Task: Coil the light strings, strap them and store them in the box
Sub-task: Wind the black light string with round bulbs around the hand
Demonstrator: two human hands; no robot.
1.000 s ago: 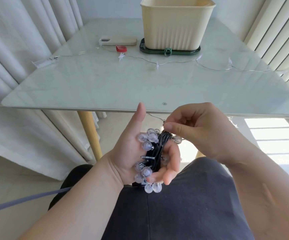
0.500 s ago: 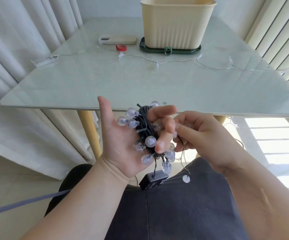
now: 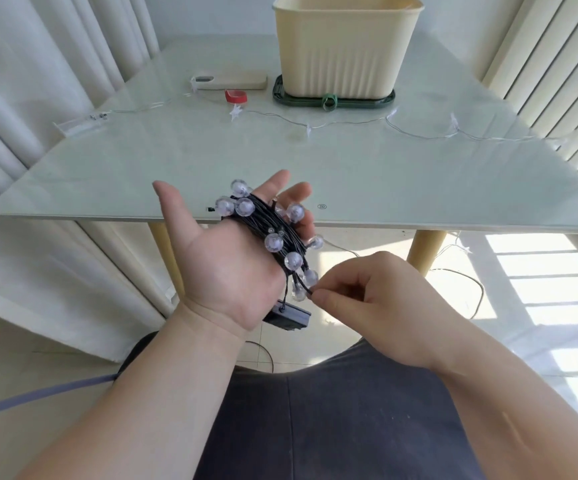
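Before the tabletop's (image 3: 315, 168) near edge, the right hand (image 3: 377, 299) pinches the loose end of the coil (image 3: 273, 226) between thumb and forefinger. The left hand (image 3: 221, 268), palm up with fingers straight, carries the coil wound round them. A clear string (image 3: 349, 123) crosses the tabletop's far half, before the box (image 3: 346, 46).

You have one dark light string (image 3: 271, 220), one clear light string (image 3: 235, 112), one box (image 3: 346, 46), one phone (image 3: 232, 81), one red strap (image 3: 235, 95), one green strap (image 3: 329, 100)
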